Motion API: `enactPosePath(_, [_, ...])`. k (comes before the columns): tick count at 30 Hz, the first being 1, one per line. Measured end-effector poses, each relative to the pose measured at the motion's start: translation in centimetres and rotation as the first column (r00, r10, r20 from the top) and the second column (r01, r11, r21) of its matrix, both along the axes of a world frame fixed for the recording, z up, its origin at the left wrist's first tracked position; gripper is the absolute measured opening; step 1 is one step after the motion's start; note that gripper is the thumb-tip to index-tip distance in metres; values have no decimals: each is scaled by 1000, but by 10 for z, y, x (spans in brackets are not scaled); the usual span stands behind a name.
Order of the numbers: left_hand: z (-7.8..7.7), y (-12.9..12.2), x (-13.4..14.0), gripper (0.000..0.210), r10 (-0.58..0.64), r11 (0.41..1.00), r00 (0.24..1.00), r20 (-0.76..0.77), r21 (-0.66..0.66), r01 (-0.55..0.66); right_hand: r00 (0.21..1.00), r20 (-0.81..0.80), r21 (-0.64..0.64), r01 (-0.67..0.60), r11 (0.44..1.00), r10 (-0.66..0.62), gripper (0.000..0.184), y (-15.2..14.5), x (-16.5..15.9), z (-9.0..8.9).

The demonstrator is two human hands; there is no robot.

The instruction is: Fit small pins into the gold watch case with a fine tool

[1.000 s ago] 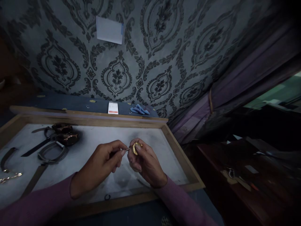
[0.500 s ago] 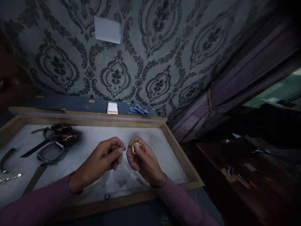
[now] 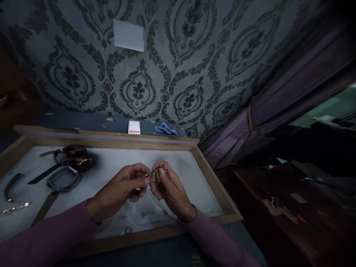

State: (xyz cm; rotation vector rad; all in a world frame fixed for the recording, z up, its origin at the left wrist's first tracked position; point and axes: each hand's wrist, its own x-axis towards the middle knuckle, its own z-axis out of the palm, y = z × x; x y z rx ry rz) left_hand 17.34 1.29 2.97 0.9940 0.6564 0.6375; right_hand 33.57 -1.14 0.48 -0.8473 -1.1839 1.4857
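My right hand is closed around a shiny gold metal piece that looks like a buckle, with the thumb resting on it. Part of this piece is hidden by my fingers. Close beside it, my left hand pinches a thin silvery pin between thumb and forefinger. The pin's tip points at the gold piece's left edge; whether they touch I cannot tell. Both hands are above the white floor of a wooden-framed tray.
Dark straps and shiny brown coils lie at the tray's left, near a strap with a gold chain. A small dark ring is by the front rim. Behind the tray are a white-and-red card and a blue cloth.
My left hand has come nearer the right, so the pin now reaches the gold piece's edge. The gold piece has turned slightly in my right hand. The view has shifted a little.
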Motion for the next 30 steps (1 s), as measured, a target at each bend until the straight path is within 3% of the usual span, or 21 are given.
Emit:
enactPosePath(10, [-4, 3, 4, 24, 78, 994, 985, -154, 85, -66, 991, 132, 8, 33, 999, -34, 30, -4, -4, 2])
enactPosePath(22, [-3, 5, 4, 16, 92, 972, 981, -170, 229, -51, 964, 265, 90, 5, 996, -29, 29, -7, -5, -3])
enactPosePath(30, [-5, 3, 9, 9, 142, 966, 976, -163, 238, -100, 900, 417, 224, 33, 974, -127, 26, -10, -9, -3])
